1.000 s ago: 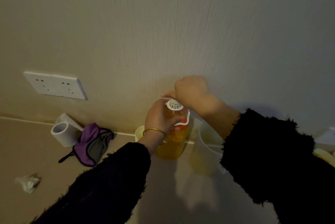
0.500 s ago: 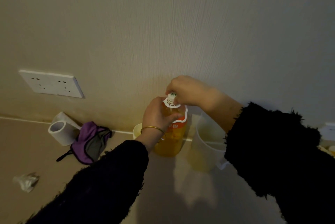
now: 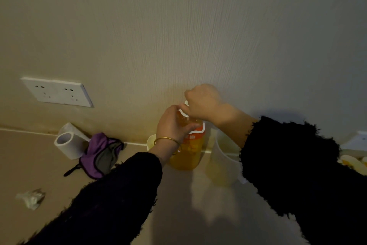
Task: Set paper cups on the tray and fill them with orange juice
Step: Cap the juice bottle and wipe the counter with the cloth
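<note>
An orange juice bottle point(image 3: 189, 151) with an orange and white label stands upright on the counter against the wall. My left hand point(image 3: 174, 123) grips its shoulder and neck. My right hand point(image 3: 202, 101) is curled over the bottle's top, fingers round the white cap, which is mostly hidden. A paper cup point(image 3: 151, 141) stands just left of the bottle, half hidden behind my left wrist. No tray shows in view.
A translucent white jug point(image 3: 223, 161) stands right of the bottle. Left on the counter lie a tape roll point(image 3: 66, 145), a purple and grey cloth point(image 3: 101, 153) and a crumpled wrapper point(image 3: 30, 198). A wall socket point(image 3: 57, 91) is above. Pale dishes point(image 3: 353, 162) sit far right.
My right hand has come back down over the bottle's top and now covers the cap, which showed half a second ago. My left hand keeps its grip on the bottle.
</note>
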